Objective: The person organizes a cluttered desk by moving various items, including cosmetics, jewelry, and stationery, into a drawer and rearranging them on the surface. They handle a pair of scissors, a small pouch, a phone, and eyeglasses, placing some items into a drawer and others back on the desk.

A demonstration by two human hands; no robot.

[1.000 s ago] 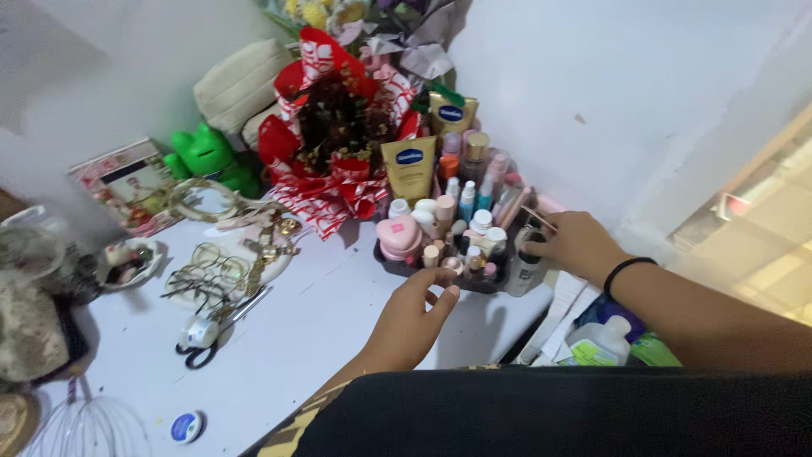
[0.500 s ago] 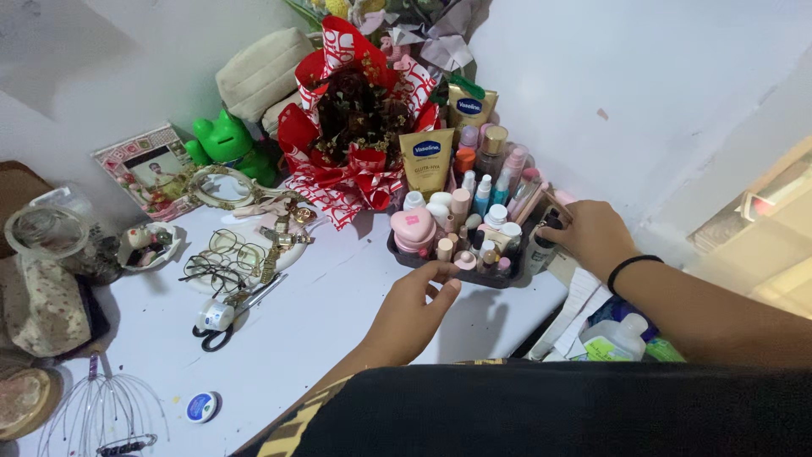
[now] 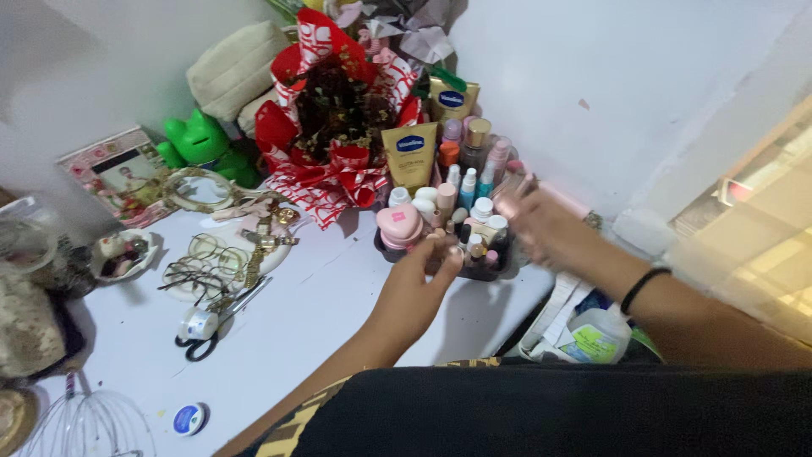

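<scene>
Dark cosmetics tray (image 3: 499, 269) at frame centre, left hand (image 3: 414, 283) fingertips loosely curled at its front rim, right hand (image 3: 541, 228) (blurred) possibly pinching a pink tube (image 3: 562, 199).

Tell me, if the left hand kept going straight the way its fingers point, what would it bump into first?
The left hand points up and away toward the dark organizer tray. Its fingertips are already at the tray's front edge, so it would probably first meet the small bottles there, just beside the pink heart-shaped container. Depth is hard to judge.
</scene>
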